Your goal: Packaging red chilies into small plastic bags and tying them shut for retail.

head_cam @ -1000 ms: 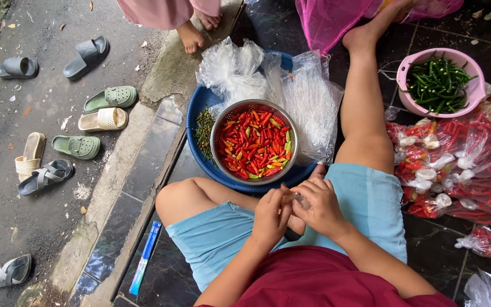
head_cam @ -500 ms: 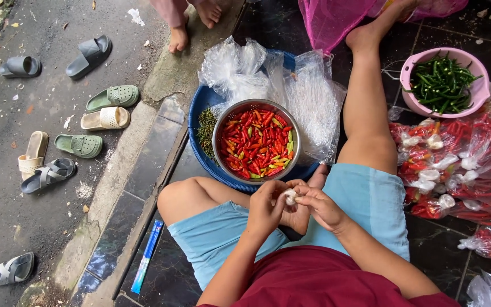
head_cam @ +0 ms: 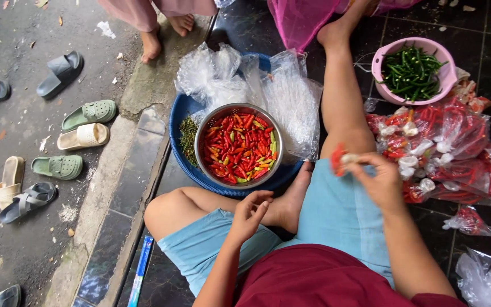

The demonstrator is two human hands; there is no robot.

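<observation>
I sit on the floor with a steel bowl [head_cam: 203, 133] of red and green chillies in front of me, set in a blue basin [head_cam: 180, 116]. My right hand [head_cam: 373, 179] is raised over my right knee and grips a small tied bag of red chillies [head_cam: 341, 159]. My left hand [head_cam: 251, 213] hovers over my foot, fingers loosely apart, holding nothing. A pile of filled chilli bags [head_cam: 444, 150] lies just right of my right hand.
Clear plastic bags [head_cam: 240, 74] lie heaped behind the bowl. A pink bowl of green chillies [head_cam: 413, 71] stands at the far right. Several sandals [head_cam: 66, 148] lie on the concrete to the left. Another person's bare feet [head_cam: 166, 31] stand beyond the step. A blue pen-like stick [head_cam: 140, 278] lies near my left knee.
My hands were together over my lap, working on a small bag. They have parted: the right hand moved right with the bag, and the left stayed near my foot.
</observation>
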